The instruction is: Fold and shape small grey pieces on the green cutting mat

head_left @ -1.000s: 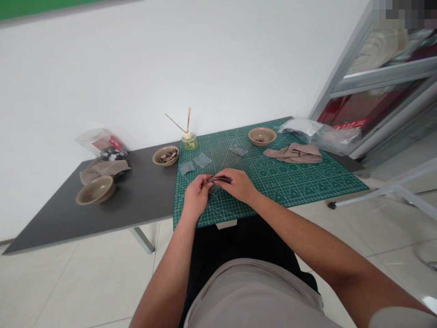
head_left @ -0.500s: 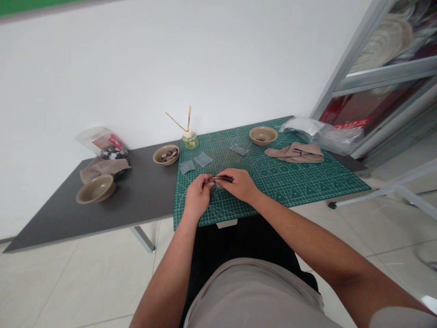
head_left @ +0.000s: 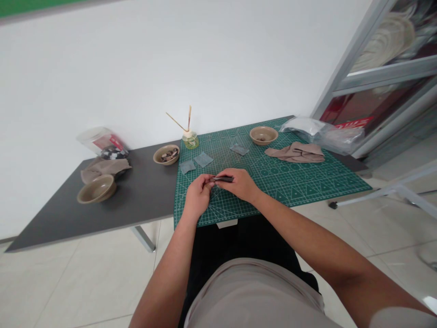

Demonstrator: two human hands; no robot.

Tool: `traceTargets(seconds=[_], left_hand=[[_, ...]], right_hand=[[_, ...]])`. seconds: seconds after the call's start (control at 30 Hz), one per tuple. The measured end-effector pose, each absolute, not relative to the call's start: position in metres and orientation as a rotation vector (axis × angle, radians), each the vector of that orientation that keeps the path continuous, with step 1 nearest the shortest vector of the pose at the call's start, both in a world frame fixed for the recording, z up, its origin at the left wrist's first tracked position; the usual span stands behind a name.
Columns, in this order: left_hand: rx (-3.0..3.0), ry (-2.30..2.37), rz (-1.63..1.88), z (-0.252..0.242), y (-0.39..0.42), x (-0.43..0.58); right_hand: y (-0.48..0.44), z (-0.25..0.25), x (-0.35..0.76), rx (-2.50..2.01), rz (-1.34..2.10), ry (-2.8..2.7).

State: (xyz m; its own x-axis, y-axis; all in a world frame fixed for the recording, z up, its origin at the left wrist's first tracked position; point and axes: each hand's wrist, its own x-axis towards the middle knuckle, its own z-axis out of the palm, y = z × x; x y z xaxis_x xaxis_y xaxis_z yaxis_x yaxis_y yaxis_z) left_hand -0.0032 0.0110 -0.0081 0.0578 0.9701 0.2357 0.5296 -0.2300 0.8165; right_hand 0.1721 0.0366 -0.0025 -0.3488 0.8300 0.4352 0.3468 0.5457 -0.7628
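Observation:
My left hand (head_left: 198, 194) is closed, its thumb and fingertips pinched together over the cutting mat; whatever small thing it pinches is mostly hidden. Beside it my right hand (head_left: 239, 184) grips a slim dark tool (head_left: 226, 179) with a lighter tip that meets the left fingertips. The tool's exact kind does not show. Both hands work low above the green gridded cutting mat (head_left: 273, 182), near its front edge. Just beyond them lie small clear plastic bags (head_left: 204, 159), and another bag (head_left: 239, 149) is farther back.
A bowl of small dark and pale pieces (head_left: 166, 155) stands left of a reed diffuser (head_left: 190, 140). Another bowl (head_left: 263, 135) and a brown cloth (head_left: 296, 152) lie right. On the grey table (head_left: 143, 193) are a tan bowl (head_left: 97, 189), a second cloth (head_left: 102, 168) and a tipped clear container (head_left: 102, 140).
Both hands stay in nearly the same place, still together at the fingertips. The dark tool shows a little more of its side in my right hand.

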Motion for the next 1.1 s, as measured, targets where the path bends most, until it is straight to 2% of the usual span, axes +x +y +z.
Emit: traceTargets(seconds=[1.1], left_hand=[[1.794,1.5,1.041,-0.0093,0.01,-0.0043]], right_hand=[[0.0359,-0.0081,0.1717,-0.934,0.606,-1.936]])
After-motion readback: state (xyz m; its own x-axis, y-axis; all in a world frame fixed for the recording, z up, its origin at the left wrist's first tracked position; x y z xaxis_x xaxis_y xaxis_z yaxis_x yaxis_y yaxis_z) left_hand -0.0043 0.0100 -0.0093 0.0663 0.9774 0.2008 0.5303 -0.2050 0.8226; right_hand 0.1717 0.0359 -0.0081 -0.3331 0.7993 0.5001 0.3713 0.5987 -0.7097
